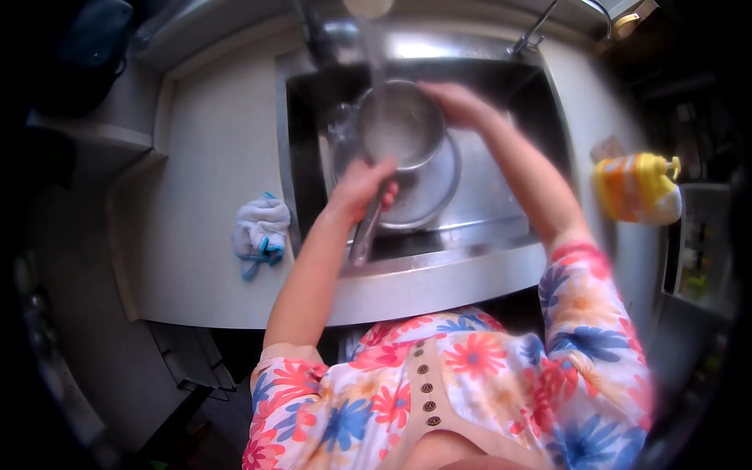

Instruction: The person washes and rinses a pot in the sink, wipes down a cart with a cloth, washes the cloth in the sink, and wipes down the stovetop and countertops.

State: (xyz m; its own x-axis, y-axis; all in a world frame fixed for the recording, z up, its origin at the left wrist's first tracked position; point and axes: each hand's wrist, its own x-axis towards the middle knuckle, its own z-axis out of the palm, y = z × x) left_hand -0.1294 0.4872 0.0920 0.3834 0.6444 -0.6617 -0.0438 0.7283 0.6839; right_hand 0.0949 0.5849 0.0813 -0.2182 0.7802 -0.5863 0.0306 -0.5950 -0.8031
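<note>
A metal saucepan is held over the sink, its open top facing me. Its long handle points toward the counter's front edge, and my left hand is closed around it near the pan body. My right hand is at the far right side of the rim, its fingers closed on the edge and slightly blurred. A stream of water runs from the faucet into the pan. Beneath the saucepan, partly hidden, lies a round shiny piece, perhaps a lid or a larger pan.
On the counter left of the sink lies a crumpled white cloth with blue edging. A yellow pump bottle is on the right counter. A slim metal spout rises behind the sink's right corner. The sink's front rim borders the counter.
</note>
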